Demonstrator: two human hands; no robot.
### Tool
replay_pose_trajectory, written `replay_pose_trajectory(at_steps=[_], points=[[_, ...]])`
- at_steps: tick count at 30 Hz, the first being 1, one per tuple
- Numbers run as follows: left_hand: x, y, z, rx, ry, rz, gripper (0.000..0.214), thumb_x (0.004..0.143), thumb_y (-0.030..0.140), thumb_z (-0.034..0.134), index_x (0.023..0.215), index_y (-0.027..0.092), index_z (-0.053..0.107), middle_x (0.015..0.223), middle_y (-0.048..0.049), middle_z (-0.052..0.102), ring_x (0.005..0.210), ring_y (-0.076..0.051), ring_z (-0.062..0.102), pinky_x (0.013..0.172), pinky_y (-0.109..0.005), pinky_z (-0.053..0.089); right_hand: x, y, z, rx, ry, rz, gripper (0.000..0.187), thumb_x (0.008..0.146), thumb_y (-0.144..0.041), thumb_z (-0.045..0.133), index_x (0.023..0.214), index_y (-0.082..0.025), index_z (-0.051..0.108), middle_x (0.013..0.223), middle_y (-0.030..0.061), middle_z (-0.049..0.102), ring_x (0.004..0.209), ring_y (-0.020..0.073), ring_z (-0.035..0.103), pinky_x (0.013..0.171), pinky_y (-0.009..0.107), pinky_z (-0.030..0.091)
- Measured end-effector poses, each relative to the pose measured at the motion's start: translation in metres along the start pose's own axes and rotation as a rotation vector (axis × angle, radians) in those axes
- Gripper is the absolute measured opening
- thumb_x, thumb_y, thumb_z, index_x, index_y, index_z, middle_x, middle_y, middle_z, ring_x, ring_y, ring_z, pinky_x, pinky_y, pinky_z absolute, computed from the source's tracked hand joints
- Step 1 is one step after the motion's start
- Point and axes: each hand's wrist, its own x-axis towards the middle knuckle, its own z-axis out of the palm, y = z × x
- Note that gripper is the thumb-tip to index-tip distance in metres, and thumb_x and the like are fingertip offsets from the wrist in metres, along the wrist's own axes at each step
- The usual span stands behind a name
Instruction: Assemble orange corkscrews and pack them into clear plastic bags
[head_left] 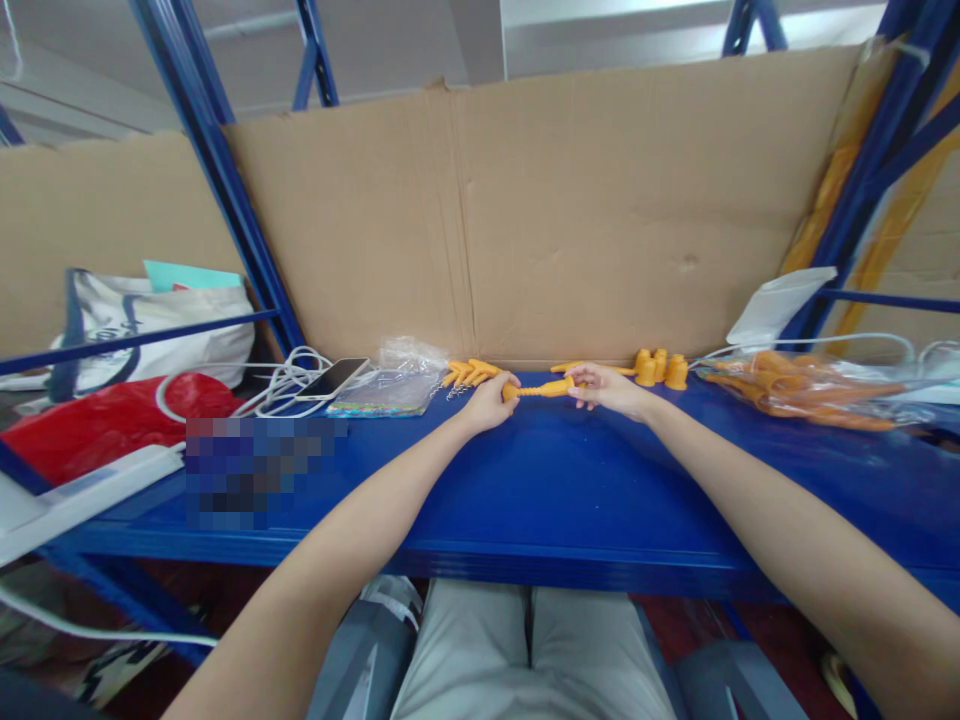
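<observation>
The left hand (491, 401) has its grip clenched on one end, the right hand (604, 386) pinching the other, of a slender orange plastic rod (537, 390) just above the blue tabletop (555, 500), with a small heap of orange pieces (469, 373) lying finished-looking behind and a clear bag of orange parts (802, 392) seemingly full.

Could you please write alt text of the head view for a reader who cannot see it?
The left hand and right hand hold an orange plastic piece between them above a blue shelf. Behind are more orange pieces, a phone, cables and a cardboard wall.
</observation>
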Motion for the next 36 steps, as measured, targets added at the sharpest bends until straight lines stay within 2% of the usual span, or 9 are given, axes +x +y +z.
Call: replay_pose_trajectory(at_steps=[3, 8, 14, 18, 22, 24, 28, 32, 36], points=[[0.000, -0.001, 0.000, -0.014, -0.003, -0.001, 0.021, 0.073, 0.007, 0.054, 0.092, 0.017, 0.051, 0.058, 0.0091, 0.050, 0.049, -0.009, 0.051, 0.055, -0.022, 0.041, -0.001, -0.001, 0.000, -0.008, 0.006, -0.024, 0.028, 0.077, -0.016, 0.068, 0.103, -0.019, 0.058, 0.097, 0.0032, 0.067, 0.057, 0.0066, 0.060, 0.049, 0.018, 0.046], [-0.001, 0.002, -0.001, -0.030, 0.001, -0.009, 0.019, 0.075, 0.011, 0.055, 0.092, 0.018, 0.049, 0.055, 0.0099, 0.048, 0.049, -0.009, 0.051, 0.054, -0.022, 0.041, -0.001, -0.007, 0.001, -0.053, 0.001, 0.019, 0.013, 0.082, -0.026, 0.067, 0.088, -0.017, 0.061, 0.076, 0.0027, 0.068, 0.051, 0.0071, 0.057, 0.046, 0.017, 0.044], [-0.002, 0.004, -0.002, -0.019, 0.022, 0.015, 0.020, 0.074, 0.012, 0.056, 0.091, 0.019, 0.050, 0.058, 0.0097, 0.049, 0.050, -0.009, 0.052, 0.056, -0.022, 0.042, -0.001, -0.009, 0.005, -0.072, 0.007, 0.056, 0.036, 0.089, -0.046, 0.057, 0.072, -0.014, 0.060, 0.071, 0.0076, 0.070, 0.047, 0.0067, 0.055, 0.043, 0.017, 0.043], [-0.002, 0.003, -0.001, -0.016, 0.014, 0.006, 0.020, 0.074, 0.011, 0.055, 0.092, 0.018, 0.050, 0.058, 0.0092, 0.050, 0.050, -0.009, 0.053, 0.056, -0.022, 0.042, -0.003, -0.008, 0.004, -0.070, -0.020, 0.099, 0.034, 0.088, -0.048, 0.058, 0.082, -0.015, 0.062, 0.081, 0.0096, 0.071, 0.050, 0.0072, 0.058, 0.042, 0.016, 0.043], [-0.002, 0.002, 0.000, -0.006, 0.016, -0.009, 0.020, 0.074, 0.010, 0.055, 0.092, 0.018, 0.050, 0.058, 0.0091, 0.049, 0.049, -0.009, 0.051, 0.054, -0.022, 0.040, -0.004, -0.006, 0.002, -0.040, -0.029, 0.082, 0.033, 0.080, -0.034, 0.071, 0.107, -0.019, 0.061, 0.092, 0.0062, 0.071, 0.055, 0.0076, 0.061, 0.044, 0.016, 0.045], [-0.002, 0.002, 0.000, -0.007, 0.018, -0.002, 0.019, 0.074, 0.010, 0.055, 0.091, 0.018, 0.050, 0.058, 0.0091, 0.050, 0.049, -0.009, 0.051, 0.053, -0.021, 0.040, -0.003, -0.005, 0.002, -0.048, -0.005, 0.052, 0.035, 0.077, -0.030, 0.074, 0.108, -0.020, 0.061, 0.090, 0.0045, 0.071, 0.053, 0.0072, 0.060, 0.044, 0.017, 0.045], [-0.003, 0.003, -0.001, -0.007, 0.018, 0.022, 0.020, 0.074, 0.012, 0.056, 0.091, 0.019, 0.050, 0.057, 0.0093, 0.050, 0.050, -0.009, 0.052, 0.053, -0.021, 0.040, -0.001, -0.007, 0.003, -0.086, -0.011, 0.014, 0.024, 0.080, -0.038, 0.070, 0.088, -0.016, 0.066, 0.077, 0.0051, 0.070, 0.048, 0.0075, 0.056, 0.045, 0.019, 0.044], [-0.003, 0.005, -0.002, 0.004, 0.039, 0.042, 0.021, 0.073, 0.012, 0.058, 0.091, 0.019, 0.051, 0.059, 0.0092, 0.050, 0.051, -0.009, 0.052, 0.053, -0.020, 0.040, -0.002, -0.011, 0.007, -0.102, -0.025, 0.076, 0.046, 0.088, -0.054, 0.052, 0.066, -0.014, 0.061, 0.061, 0.0071, 0.067, 0.042, 0.0078, 0.052, 0.040, 0.019, 0.040], [-0.002, 0.006, -0.001, 0.011, 0.033, 0.039, 0.021, 0.073, 0.011, 0.057, 0.091, 0.019, 0.051, 0.058, 0.0091, 0.050, 0.051, -0.009, 0.051, 0.054, -0.021, 0.041, -0.004, -0.013, 0.008, -0.094, -0.043, 0.176, 0.054, 0.091, -0.060, 0.041, 0.068, -0.015, 0.060, 0.058, 0.0080, 0.066, 0.038, 0.0072, 0.050, 0.033, 0.017, 0.033]])
